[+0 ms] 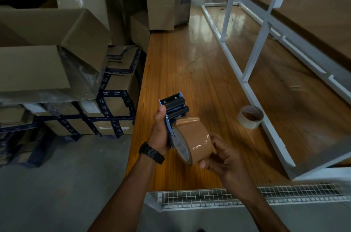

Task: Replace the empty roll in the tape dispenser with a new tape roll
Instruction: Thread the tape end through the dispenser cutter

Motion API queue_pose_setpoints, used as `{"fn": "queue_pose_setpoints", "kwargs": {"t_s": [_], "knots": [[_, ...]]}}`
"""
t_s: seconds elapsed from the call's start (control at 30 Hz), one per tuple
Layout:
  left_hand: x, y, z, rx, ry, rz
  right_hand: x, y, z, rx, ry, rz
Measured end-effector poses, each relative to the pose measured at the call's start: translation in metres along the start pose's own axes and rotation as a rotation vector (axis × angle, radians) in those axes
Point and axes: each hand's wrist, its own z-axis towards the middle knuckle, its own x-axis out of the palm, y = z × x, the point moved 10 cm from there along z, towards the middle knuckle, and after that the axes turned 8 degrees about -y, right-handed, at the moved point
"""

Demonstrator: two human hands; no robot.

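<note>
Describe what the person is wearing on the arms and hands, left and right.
Both forearms are bare as far as the picture shows; no sleeves are in view. The left hand has a black link-style wristband, probably a watch, at the wrist. The right hand shows no band, ring or glove. Neither hand is gloved.

The new tape roll (pixel 195 136) is glossy brown film, mounted against the tape dispenser (pixel 173 110), which has a blue frame and matt black rollers. Beneath the dispenser, the table (pixel 190 72) is varnished wood with a reflective sheen. Right of the dispenser, the empty roll (pixel 250 117) is matt cardboard.
</note>
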Motion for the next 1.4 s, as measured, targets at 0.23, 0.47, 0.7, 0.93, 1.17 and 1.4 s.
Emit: {"fn": "queue_pose_setpoints", "kwargs": {"t_s": [0.23,0.47,0.7,0.93,1.17,1.4], "knots": [[-0.004,0.003,0.0,0.004,-0.018,0.08,-0.018,0.054,0.022,-0.085,-0.048,-0.299],[-0.001,0.008,-0.001,-0.03,-0.013,0.167,0.014,0.077,0.055,-0.168,0.165,-0.673],[-0.009,0.012,-0.002,-0.038,-0.019,0.18,0.019,0.075,0.063,-0.156,0.2,-0.751],[-0.01,0.013,-0.002,-0.049,0.012,0.184,0.018,0.074,0.061,-0.19,0.066,-0.745],[-0.011,0.011,-0.004,-0.006,0.006,0.194,-0.009,0.053,0.058,0.057,-0.287,-0.507],[-0.009,0.01,-0.006,-0.009,0.034,0.23,-0.016,0.031,0.062,0.267,-0.262,-0.349]]}}
